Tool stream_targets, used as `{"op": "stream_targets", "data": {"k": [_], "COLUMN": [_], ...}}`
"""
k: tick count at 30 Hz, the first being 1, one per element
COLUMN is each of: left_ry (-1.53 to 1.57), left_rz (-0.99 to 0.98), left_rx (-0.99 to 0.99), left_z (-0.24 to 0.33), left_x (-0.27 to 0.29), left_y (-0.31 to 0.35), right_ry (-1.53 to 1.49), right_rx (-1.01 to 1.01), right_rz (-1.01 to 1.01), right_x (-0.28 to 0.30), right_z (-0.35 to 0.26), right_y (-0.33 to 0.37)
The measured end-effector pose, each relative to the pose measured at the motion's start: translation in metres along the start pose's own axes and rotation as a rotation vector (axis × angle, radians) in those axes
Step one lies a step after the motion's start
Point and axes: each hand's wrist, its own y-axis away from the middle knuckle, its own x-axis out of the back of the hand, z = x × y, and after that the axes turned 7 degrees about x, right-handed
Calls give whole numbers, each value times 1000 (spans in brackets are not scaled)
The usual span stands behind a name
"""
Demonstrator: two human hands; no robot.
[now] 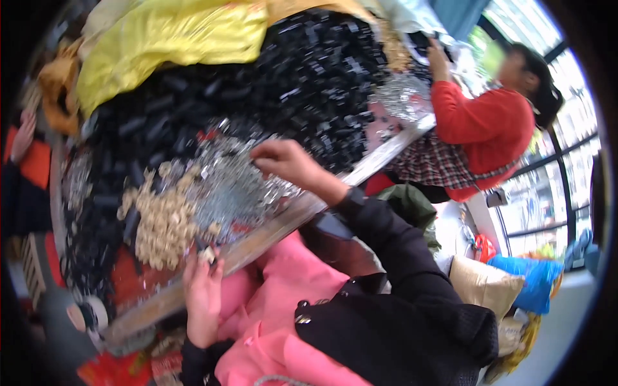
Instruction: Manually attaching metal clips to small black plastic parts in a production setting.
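Observation:
My left hand [205,293] is raised at the table's near edge, its thumb and fingers pinching a small beige and black part [207,255]. Further right, my right hand [283,161] hangs over a heap of small silver metal pieces [235,186]. Its fingers are closed, and anything between them is too small or blurred to make out. A pile of beige ring-like parts [164,222] lies just beyond my left hand. Behind both heaps spreads a large mass of black tubular pieces [257,96].
A wooden rim [257,243] edges the table on my side. A yellow sack [174,38] covers its far left. At right a co-worker in red [479,128] sits by another silver heap [402,98]. Another person's hand [24,135] shows at far left. Full sacks [484,283] stand right.

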Motion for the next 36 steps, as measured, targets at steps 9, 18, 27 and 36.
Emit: {"op": "stream_targets", "data": {"k": [9,18,27,36], "left_ry": [-22,-24,-10,-11], "left_rz": [-131,-110,-115,-117], "left_rx": [67,54,67,75], "left_z": [19,18,16,15], "left_x": [23,37,40,39], "left_y": [26,34,33,34], "right_ry": [-604,-632,-452,-467], "right_rx": [-187,-118,-85,-23], "right_rz": [-194,-215,-208,-207], "right_x": [-114,-155,-158,-153], "right_z": [-38,-46,-46,-42], "right_y": [46,67,75,79]}}
